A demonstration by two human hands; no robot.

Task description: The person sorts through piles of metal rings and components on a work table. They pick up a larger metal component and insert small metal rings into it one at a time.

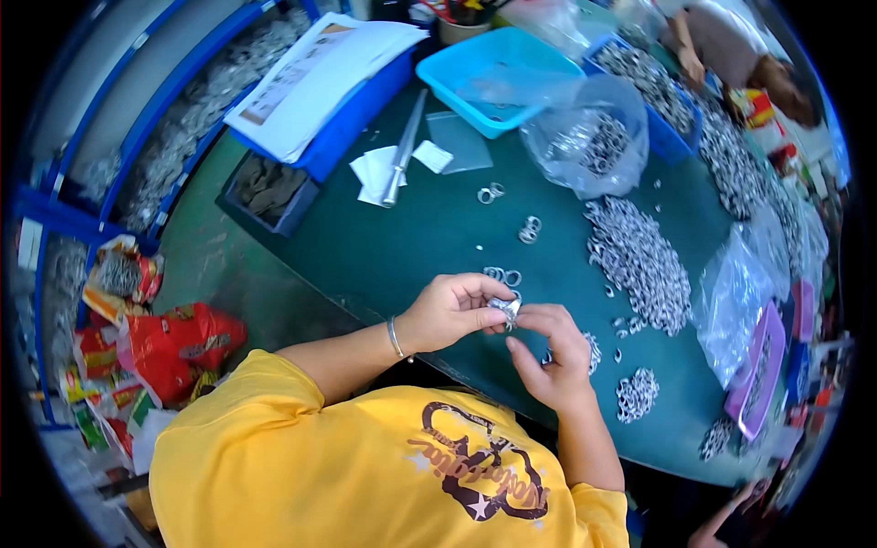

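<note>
My left hand (454,310) is closed around a small cluster of silver metal rings (505,309), pinched between thumb and fingers near the table's front edge. Close against it from the right comes my right hand (553,356), its fingers curled and the index fingertip at the rings. Whatever is between its thumb and finger is too small to make out. Just beyond the left fingertips lie a few loose rings (512,278). Farther off are two more small groups, one pair of rings (491,193) and one little stack of rings (530,230).
A large heap of small metal pieces (639,265) and a smaller pile (637,395) lie to the right. At the back stand a turquoise basin (448,78), a clear bag (548,151) and a tapered metal rod (405,151). Another person's hand (692,66) is at the far right.
</note>
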